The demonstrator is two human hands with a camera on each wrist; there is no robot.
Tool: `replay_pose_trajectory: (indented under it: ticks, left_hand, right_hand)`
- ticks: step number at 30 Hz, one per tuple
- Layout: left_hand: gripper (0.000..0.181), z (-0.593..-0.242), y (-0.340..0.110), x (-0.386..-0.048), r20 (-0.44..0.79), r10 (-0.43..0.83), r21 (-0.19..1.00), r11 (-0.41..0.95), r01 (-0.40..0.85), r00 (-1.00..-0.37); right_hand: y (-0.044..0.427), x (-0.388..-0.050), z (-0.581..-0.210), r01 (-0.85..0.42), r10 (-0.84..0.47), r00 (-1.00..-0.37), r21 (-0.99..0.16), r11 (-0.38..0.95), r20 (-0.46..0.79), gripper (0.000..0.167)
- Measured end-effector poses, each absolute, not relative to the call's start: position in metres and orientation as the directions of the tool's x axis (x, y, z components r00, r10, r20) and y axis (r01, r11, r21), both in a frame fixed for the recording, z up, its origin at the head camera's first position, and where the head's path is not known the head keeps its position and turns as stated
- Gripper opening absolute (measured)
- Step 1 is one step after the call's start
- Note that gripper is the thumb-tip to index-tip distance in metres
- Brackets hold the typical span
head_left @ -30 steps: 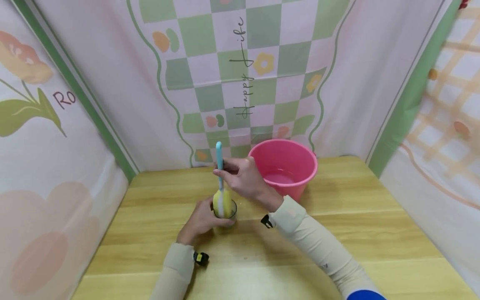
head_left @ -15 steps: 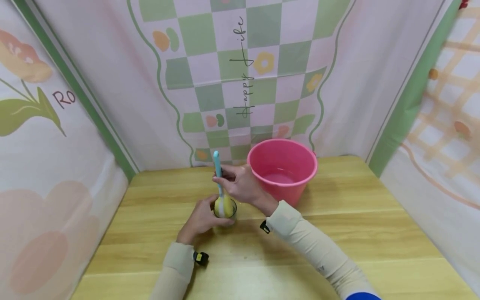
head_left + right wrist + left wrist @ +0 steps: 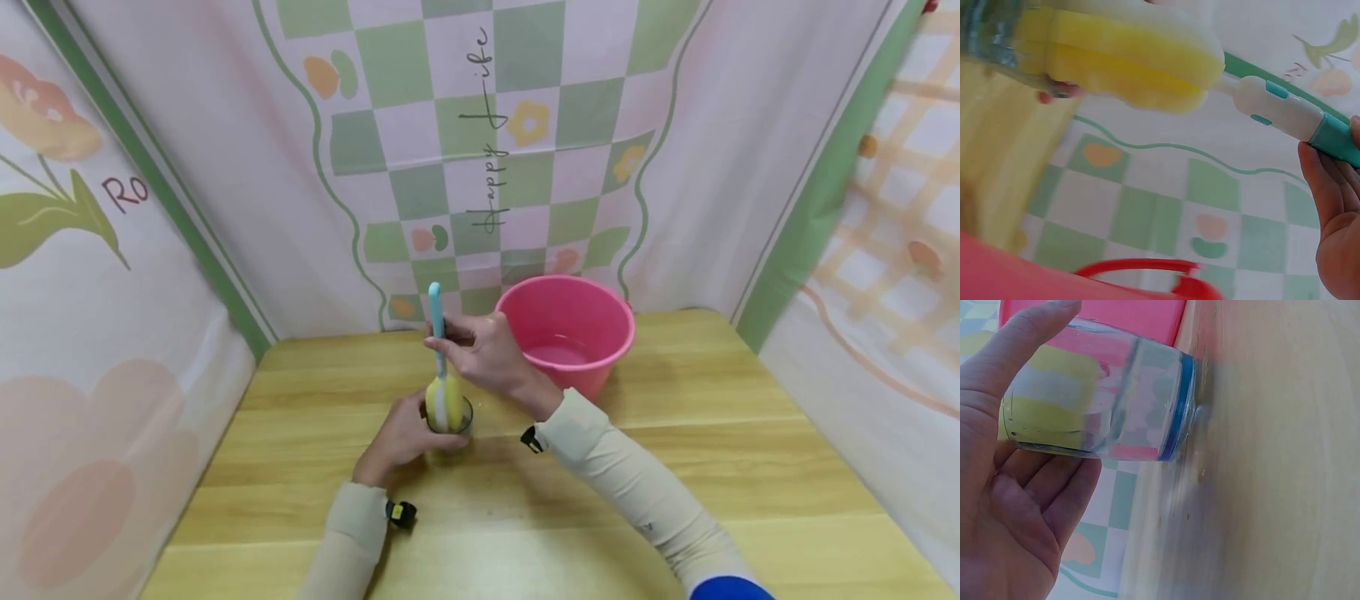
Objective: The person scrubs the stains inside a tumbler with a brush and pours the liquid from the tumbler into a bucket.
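Note:
My left hand (image 3: 401,437) grips a clear drinking glass (image 3: 1141,394), thumb on one side and fingers on the other. In the left wrist view water drops cling to its wall, and its thick base is at or very near the wooden tabletop (image 3: 1272,456). My right hand (image 3: 487,354) pinches the blue handle of a bottle brush (image 3: 1285,112) from above. The brush has a yellow and white sponge head (image 3: 447,404). Its lower part is inside the glass, while the upper part sticks out of the mouth.
A pink bucket (image 3: 566,367) stands right behind the right forearm, with a little liquid visible at its bottom. Its red handle (image 3: 1135,264) shows in the right wrist view. Printed curtains (image 3: 315,275) enclose the table at the back and sides.
The right hand pushed the brush down into the glass half a second ago, and it has since risen again to about its earlier height. The left hand and glass have stayed in place.

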State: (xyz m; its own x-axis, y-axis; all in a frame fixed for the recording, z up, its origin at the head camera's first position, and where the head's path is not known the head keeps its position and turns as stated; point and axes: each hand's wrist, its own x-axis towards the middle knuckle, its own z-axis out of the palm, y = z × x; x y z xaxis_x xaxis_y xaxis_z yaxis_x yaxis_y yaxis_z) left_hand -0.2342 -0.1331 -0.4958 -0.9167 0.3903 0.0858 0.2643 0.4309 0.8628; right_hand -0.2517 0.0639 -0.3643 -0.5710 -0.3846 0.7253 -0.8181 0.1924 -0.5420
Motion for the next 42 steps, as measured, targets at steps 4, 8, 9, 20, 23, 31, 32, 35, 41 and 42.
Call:
replay_pose_trajectory:
  ticks: [4, 8, 9, 20, 23, 31, 32, 35, 41, 42]
  left_hand:
    - [0.068, -0.496, -0.134, -0.233, 0.098, 0.405, 0.849, 0.442, 0.289, -0.909]
    - [0.074, -0.497, -0.134, -0.233, 0.097, 0.406, 0.848, 0.444, 0.289, -0.909]
    - [0.072, -0.497, -0.133, -0.233, 0.096, 0.403, 0.851, 0.441, 0.285, -0.91]
    - [0.064, -0.494, -0.133, -0.235, 0.093, 0.407, 0.868, 0.414, 0.274, -0.909]
    - [0.069, -0.495, -0.133, -0.235, 0.09, 0.412, 0.86, 0.426, 0.279, -0.907]
    - [0.084, -0.5, -0.133, -0.236, 0.087, 0.411, 0.852, 0.441, 0.281, -0.907]
    - [0.083, -0.5, -0.133, -0.235, 0.09, 0.412, 0.852, 0.439, 0.284, -0.907]
    - [0.078, -0.5, -0.133, -0.235, 0.094, 0.416, 0.851, 0.437, 0.29, -0.904]
    - [0.078, -0.497, -0.134, -0.235, 0.091, 0.422, 0.86, 0.423, 0.284, -0.902]
    - [0.08, -0.496, -0.134, -0.235, 0.089, 0.419, 0.861, 0.424, 0.281, -0.903]
  right_hand:
    - [0.062, -0.253, -0.383, -0.798, -0.415, -0.599, -0.552, 0.24, 0.685, 0.01]
    - [0.062, -0.254, -0.388, -0.806, -0.422, -0.59, -0.536, 0.253, 0.688, 0.009]
    - [0.062, -0.254, -0.385, -0.811, -0.418, -0.583, -0.532, 0.244, 0.696, 0.009]
    - [0.07, -0.254, -0.354, -0.84, -0.391, -0.54, -0.51, 0.186, 0.746, 0.007]
    - [0.071, -0.255, -0.364, -0.824, -0.409, -0.565, -0.518, 0.232, 0.716, 0.007]
    - [0.074, -0.255, -0.378, -0.793, -0.427, -0.607, -0.543, 0.276, 0.67, 0.01]
    - [0.075, -0.255, -0.375, -0.796, -0.423, -0.603, -0.541, 0.271, 0.676, 0.009]
    - [0.077, -0.252, -0.362, -0.808, -0.407, -0.588, -0.532, 0.252, 0.699, 0.009]
    - [0.078, -0.249, -0.35, -0.813, -0.423, -0.579, -0.529, 0.242, 0.697, 0.007]
    - [0.077, -0.249, -0.352, -0.808, -0.428, -0.586, -0.534, 0.248, 0.688, 0.007]
